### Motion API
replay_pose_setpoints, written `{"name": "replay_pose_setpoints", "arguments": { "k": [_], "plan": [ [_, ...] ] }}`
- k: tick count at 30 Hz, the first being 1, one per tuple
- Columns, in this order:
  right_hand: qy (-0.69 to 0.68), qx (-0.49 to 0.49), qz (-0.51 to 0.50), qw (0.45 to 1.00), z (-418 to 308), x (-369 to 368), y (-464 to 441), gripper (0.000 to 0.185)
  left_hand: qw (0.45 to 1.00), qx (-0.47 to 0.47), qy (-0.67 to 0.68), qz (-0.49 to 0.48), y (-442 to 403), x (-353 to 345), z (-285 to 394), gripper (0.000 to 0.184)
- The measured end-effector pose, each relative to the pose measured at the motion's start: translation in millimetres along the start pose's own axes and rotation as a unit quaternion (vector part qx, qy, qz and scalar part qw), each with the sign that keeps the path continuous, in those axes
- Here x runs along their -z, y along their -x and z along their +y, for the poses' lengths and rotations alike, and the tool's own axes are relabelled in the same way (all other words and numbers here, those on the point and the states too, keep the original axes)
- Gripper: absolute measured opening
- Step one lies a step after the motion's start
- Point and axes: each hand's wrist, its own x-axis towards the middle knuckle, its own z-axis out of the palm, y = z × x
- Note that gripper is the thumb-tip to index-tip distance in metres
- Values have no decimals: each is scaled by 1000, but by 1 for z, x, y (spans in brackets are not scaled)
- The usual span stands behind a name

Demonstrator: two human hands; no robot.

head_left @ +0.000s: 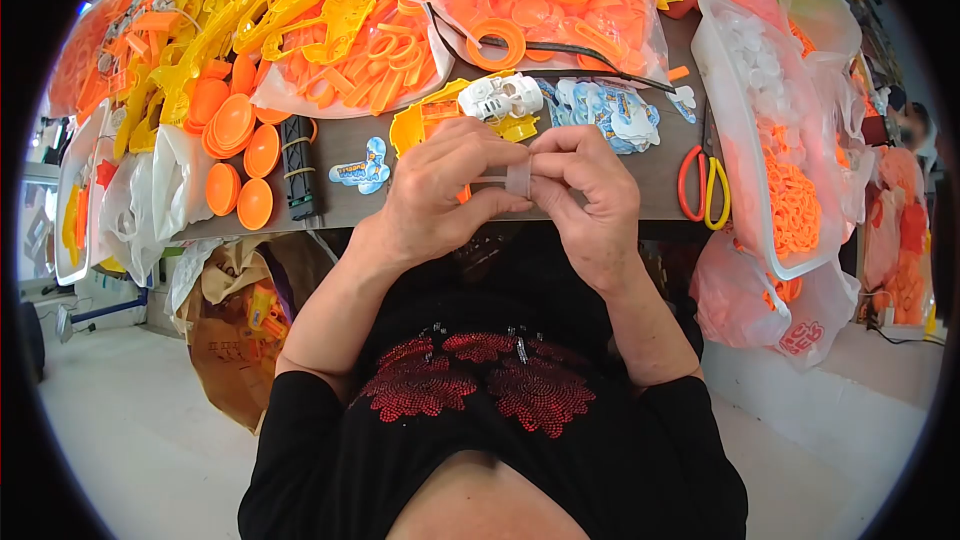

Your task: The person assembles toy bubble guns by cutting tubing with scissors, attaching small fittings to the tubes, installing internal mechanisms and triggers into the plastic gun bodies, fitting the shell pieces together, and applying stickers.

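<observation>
Between my two hands, above the table's front edge, is a small translucent whitish piece point(518, 180). My left hand point(450, 185) pinches it from the left side, with a thin pale strip showing between the fingers. From the right, the fingertips of my right hand point(585, 185) close on the same piece. Just behind my hands lie yellow plastic parts point(410, 128) and a white moulded part point(500, 97). Blue and white printed cards point(605, 115) are stacked behind my right hand. Another such card point(362, 168) lies left of my left hand.
Scissors point(706, 185) with red and yellow handles lie at the right. Beyond them stands a long plastic bin point(712, 60) with orange and white parts. Orange discs point(235, 125) and a black strapped object point(299, 168) are at the left. Orange and yellow parts point(390, 60) fill the back.
</observation>
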Motion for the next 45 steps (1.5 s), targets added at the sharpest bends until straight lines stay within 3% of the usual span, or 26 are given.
{"name": "replay_pose_setpoints", "arguments": {
  "k": [1, 5, 8, 11, 13, 18, 20, 23, 24, 25, 27, 40, 45],
  "plan": [
    [-6, 13, 4, 1000, 1, -1, 0, 15, 999, -37, -29, -10, -1, 0, 0, 35],
    [-5, 38, 6, 999, 4, 0, -2, 15, 998, -39, -41, -38, -3, 1, -2, 36],
    [78, 87, 10, 993, 8, 4, -1, 15, 996, -56, -55, -48, -8, 1, -7, 35],
    [128, 46, 2, 991, 12, 21, 3, 9, 994, -45, -73, -64, -15, 6, -16, 33],
    [-7, -135, 55, 989, 25, 32, 10, 3, 994, -18, -94, -50, -18, 9, -23, 32],
    [-99, -200, 0, 975, 40, 38, 7, 8, 995, -3, -86, -50, -18, 6, -35, 33],
    [-286, -278, 97, 912, 45, 44, -5, 13, 996, 82, -24, -32, -16, 8, -37, 35],
    [-265, -274, 62, 922, 47, 43, -23, 19, 995, 92, 12, -31, -16, 10, -37, 37],
    [-240, -307, 7, 921, 35, 35, -28, 20, 995, 91, 12, -33, -17, 10, -36, 37],
    [-240, -307, 9, 921, 33, 28, -29, 20, 995, 87, 10, -41, -17, 10, -34, 37],
    [-240, -294, -108, 919, 33, 17, -30, 21, 996, 82, 7, -48, -18, 11, -33, 38],
    [-189, -277, 4, 942, 21, -1, -18, 14, 994, 87, -29, -52, -16, 10, -20, 37],
    [-229, -287, 13, 930, 19, -3, -15, 10, 994, 93, -40, -46, -12, 9, -24, 36]
  ]
}}
